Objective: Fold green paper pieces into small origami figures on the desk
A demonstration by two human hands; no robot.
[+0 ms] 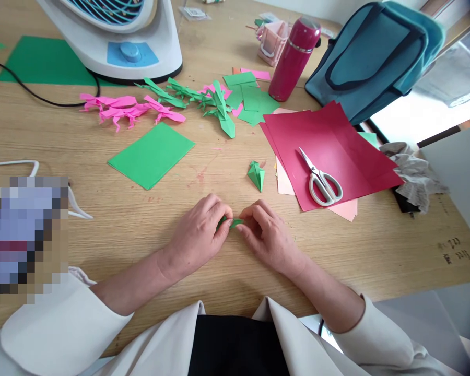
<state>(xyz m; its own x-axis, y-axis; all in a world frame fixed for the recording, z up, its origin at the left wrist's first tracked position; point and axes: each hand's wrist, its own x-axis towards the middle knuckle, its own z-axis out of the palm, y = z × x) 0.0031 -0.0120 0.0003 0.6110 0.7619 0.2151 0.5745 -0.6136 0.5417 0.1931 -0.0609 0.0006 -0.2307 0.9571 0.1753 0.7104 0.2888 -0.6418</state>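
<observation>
My left hand [201,230] and my right hand [264,235] meet on the wooden table [141,230], fingers pinched together on a small folded piece of green paper [234,223]. Only a sliver of that paper shows between the fingertips. A small folded green paper shape [257,175] lies on the table just beyond my hands. A flat green paper square [152,154] lies further to the left.
Red paper sheets [329,151] with white-handled scissors [321,180] lie to the right. Pink [129,109] and green [203,99] folded paper figures line the back, before a white fan [121,36]. A magenta bottle [294,57] and a teal bag [376,57] stand at the back right.
</observation>
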